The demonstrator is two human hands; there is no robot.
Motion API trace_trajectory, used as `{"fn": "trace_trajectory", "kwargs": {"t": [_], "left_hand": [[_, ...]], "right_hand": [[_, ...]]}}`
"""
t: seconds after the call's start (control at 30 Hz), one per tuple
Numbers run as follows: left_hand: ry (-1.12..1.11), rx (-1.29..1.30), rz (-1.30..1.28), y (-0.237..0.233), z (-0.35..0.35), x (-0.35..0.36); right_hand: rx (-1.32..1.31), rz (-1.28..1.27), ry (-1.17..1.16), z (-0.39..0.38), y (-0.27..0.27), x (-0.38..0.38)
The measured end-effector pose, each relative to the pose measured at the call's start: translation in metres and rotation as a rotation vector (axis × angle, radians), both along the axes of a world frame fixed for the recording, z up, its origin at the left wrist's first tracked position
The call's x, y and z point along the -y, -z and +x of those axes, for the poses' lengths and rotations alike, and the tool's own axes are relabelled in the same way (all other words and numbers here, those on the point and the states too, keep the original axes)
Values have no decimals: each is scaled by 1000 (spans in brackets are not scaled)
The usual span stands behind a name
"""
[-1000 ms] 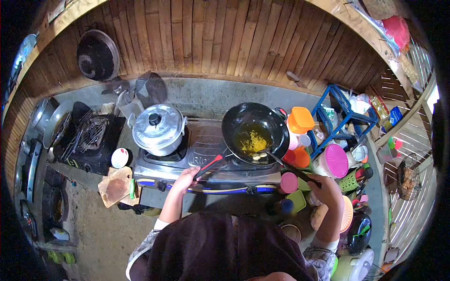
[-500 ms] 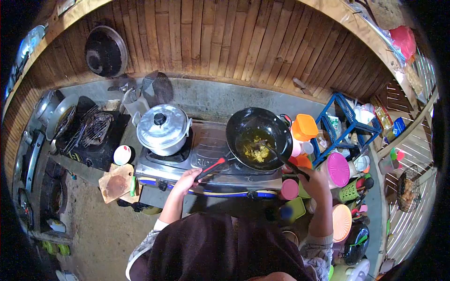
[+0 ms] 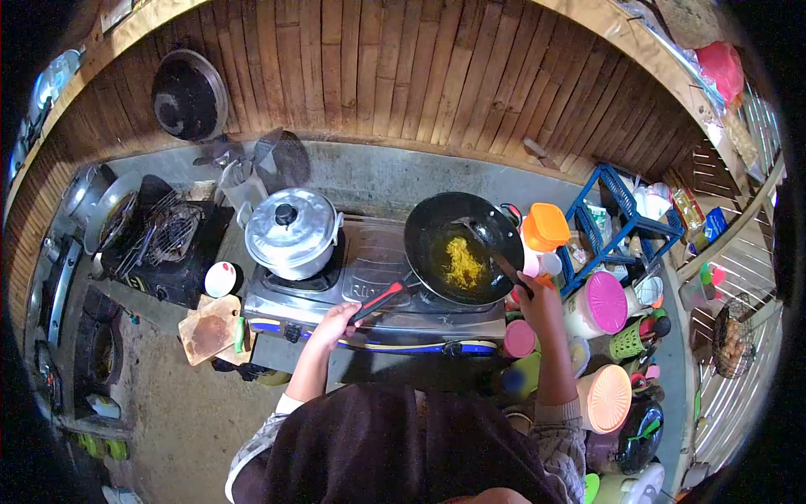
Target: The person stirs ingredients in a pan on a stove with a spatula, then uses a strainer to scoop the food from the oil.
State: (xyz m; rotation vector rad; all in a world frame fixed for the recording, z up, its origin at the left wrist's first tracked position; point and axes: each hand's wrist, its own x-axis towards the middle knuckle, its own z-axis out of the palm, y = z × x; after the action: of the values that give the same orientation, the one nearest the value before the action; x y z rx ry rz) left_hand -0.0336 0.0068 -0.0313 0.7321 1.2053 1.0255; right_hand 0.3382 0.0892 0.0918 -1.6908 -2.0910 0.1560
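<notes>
A black wok (image 3: pixel 424 231) sits on the right side of the gas stove (image 3: pixel 378 244), its inside shiny. Yellow shredded food (image 3: pixel 462 265) lies heaped in the bottom of the wok. My left hand (image 3: pixel 337 323) is closed around the wok's black and red handle (image 3: pixel 378 302). In my right hand (image 3: pixel 541 301) is the dark handle of a spatula (image 3: pixel 506 267). The spatula's blade rests inside the wok, beyond the food. A lidded silver pot (image 3: pixel 291 231) stands on the left burner.
To the left are a cutting board (image 3: pixel 206 332) with a green-handled knife (image 3: pixel 239 334), a white round object (image 3: pixel 220 279) and a grill rack (image 3: pixel 172 231). An orange container (image 3: pixel 546 227), a blue rack (image 3: pixel 617 218) and a pink-lidded tub (image 3: pixel 604 302) crowd the right.
My right hand has moved left and slightly up with the spatula, whose blade has shifted toward the wok's far side. The yellow food is gathered in a longer heap. My left hand stays put.
</notes>
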Motion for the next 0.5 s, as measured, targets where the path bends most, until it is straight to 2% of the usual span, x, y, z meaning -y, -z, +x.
{"fn": "trace_trajectory", "kwargs": {"t": [0.27, 0.5], "left_hand": [[-31, 1, -9, -1, -4, 2], [-37, -68, 16, -13, 3, 6]], "right_hand": [[-22, 23, -2, 15, 5, 10], [-47, -105, 54, 28, -15, 35]]}}
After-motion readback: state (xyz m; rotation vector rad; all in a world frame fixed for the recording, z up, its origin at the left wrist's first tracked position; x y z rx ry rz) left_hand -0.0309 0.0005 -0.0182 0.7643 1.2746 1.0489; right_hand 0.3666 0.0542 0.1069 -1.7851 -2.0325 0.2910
